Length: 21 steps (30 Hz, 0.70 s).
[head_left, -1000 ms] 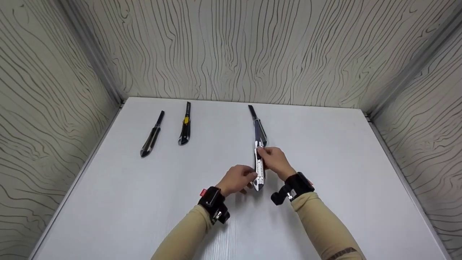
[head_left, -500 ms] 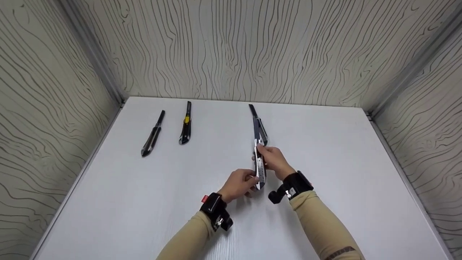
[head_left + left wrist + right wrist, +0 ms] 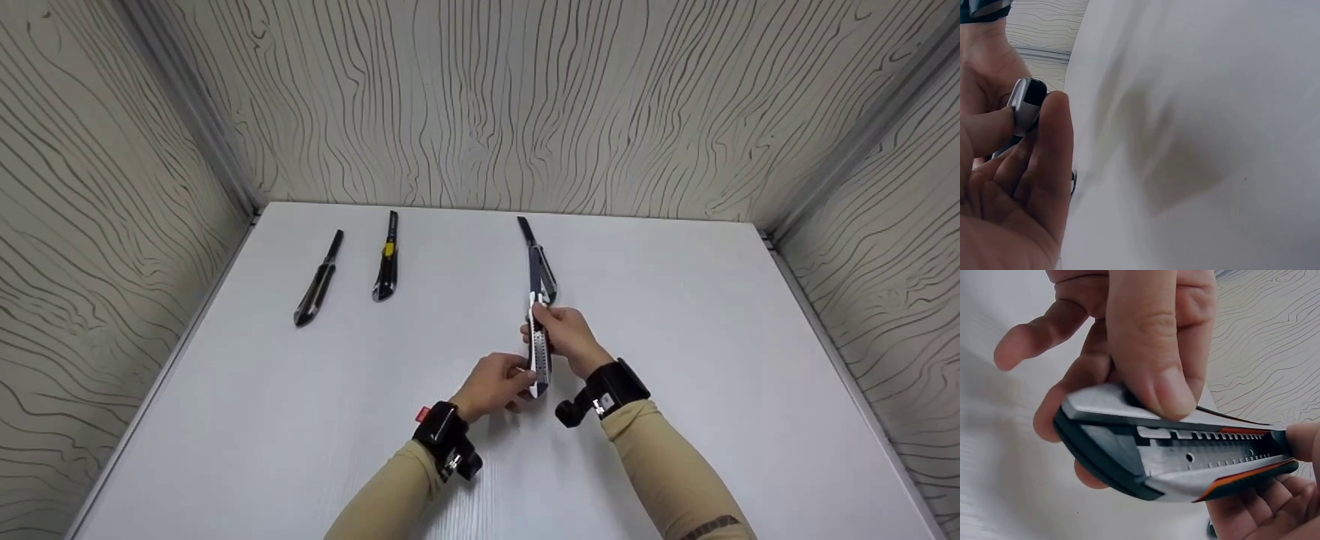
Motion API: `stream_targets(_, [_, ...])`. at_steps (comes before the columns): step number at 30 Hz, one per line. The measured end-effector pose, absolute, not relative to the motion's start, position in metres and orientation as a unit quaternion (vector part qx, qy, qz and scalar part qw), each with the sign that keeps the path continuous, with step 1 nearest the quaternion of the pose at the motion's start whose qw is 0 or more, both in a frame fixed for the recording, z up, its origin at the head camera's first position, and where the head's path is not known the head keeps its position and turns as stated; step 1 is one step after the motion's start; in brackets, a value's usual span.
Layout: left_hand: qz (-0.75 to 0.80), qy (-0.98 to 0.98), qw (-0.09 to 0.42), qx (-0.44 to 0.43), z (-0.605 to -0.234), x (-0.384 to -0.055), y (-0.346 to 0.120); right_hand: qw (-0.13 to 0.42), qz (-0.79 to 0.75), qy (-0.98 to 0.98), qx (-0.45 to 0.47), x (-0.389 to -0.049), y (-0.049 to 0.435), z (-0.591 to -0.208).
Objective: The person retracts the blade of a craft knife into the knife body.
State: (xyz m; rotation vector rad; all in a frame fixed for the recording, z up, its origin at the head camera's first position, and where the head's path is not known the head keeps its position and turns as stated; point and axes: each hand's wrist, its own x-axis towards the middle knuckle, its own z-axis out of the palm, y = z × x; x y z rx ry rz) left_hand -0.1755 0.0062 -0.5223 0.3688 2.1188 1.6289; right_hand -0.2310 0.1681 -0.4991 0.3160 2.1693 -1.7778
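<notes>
In the head view, my right hand point(image 3: 574, 334) grips a silver utility knife point(image 3: 538, 352) with dark trim, its thumb on the upper part of the handle. The knife's dark blade points away from me. My left hand point(image 3: 491, 386) pinches the butt end between thumb and fingers. The left wrist view shows that silver and black butt point(image 3: 1028, 104) between the left thumb and fingers. Orange edging and a toothed slot run along the handle point(image 3: 1202, 458) in the right wrist view. Behind the held blade lies another utility knife point(image 3: 549, 274), partly covered by it.
Two more knives lie at the back left of the white table point(image 3: 337, 420): a utility knife with a yellow slider point(image 3: 385, 270) and a dark brown one point(image 3: 315, 292). Wood-grain walls point(image 3: 480, 105) stand behind the table and along both sides.
The left hand has slid slightly down and right along the butt end, and the handle has turned a little. Right hand hardly moved; the knives on the table stay put.
</notes>
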Motion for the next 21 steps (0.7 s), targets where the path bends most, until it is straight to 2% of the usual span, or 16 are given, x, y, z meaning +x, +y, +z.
stream_targets(21, [0.574, 0.782, 0.209, 0.123, -0.5225, -0.1761, 0.0036, 0.159, -0.643, 0.743, 0.091, -0.2310, 0.1666, -0.5035])
